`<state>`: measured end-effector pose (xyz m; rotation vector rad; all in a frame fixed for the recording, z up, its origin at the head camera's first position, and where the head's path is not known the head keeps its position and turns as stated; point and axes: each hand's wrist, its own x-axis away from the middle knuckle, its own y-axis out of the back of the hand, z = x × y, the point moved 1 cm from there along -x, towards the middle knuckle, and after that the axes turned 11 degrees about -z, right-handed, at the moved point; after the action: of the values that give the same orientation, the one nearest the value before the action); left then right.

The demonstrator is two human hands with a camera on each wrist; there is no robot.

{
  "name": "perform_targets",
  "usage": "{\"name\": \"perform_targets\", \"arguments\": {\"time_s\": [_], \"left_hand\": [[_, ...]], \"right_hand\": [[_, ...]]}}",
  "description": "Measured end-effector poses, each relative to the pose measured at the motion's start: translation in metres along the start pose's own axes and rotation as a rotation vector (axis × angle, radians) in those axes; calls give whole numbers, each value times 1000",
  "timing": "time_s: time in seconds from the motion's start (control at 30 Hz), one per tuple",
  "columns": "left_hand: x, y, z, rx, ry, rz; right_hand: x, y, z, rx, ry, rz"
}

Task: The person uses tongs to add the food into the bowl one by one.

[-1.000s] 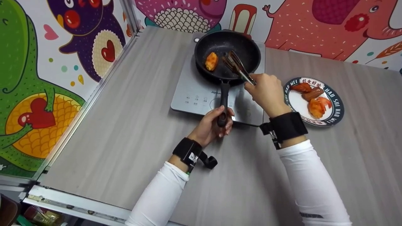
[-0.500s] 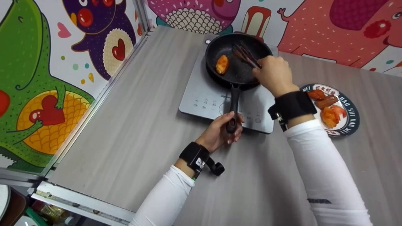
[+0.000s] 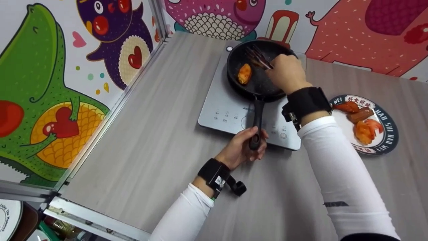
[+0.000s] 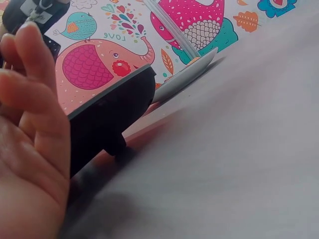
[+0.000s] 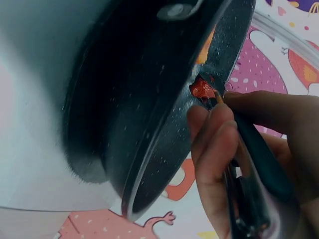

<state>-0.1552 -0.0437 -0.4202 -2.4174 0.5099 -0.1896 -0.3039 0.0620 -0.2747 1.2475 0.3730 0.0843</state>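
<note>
My left hand [image 3: 241,149] grips the black handle [image 3: 257,115] of a frying pan [image 3: 265,85], thumb along its side. The pan sits on a silver induction cooker [image 3: 217,110]. In my right hand [image 3: 288,72] is a pair of metal tongs [image 3: 261,59], held over the pan with their tips low at its far left side. An orange, glazed chicken wing [image 3: 244,74] lies in the pan, near the tongs. The right wrist view shows a reddish piece of food [image 5: 202,88] at the tongs' tips; I cannot tell whether it is pinched.
A round plate [image 3: 389,134] with a dark patterned rim stands right of the cooker, bearing several cooked pieces, among them a brown sausage [image 3: 360,114]. Cartoon-painted walls [image 3: 344,40] bound the table [image 3: 150,134] at the back and left. Below its left front corner sits another plate [image 3: 10,217].
My right hand has moved the tongs away from me, toward the pan's far left side. My left hand keeps its hold on the handle. The head view has shifted, so everything appears further right and lower.
</note>
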Motion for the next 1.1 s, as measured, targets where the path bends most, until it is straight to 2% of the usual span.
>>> {"name": "perform_targets", "arguments": {"time_s": [0.17,0.37,0.87,1.1], "left_hand": [[-1,-4,1,-4,-3,18],[0,-5,3,-18,-1,9],[0,-4,3,15,1,11],[1,2,1,4,1,-10]], "right_hand": [[1,-2,3,20,-2,-7],[3,-2,1,16,4,-6],[8,-2,-2,22,-16,-4],[16,-1,6,-7,19,-54]]}}
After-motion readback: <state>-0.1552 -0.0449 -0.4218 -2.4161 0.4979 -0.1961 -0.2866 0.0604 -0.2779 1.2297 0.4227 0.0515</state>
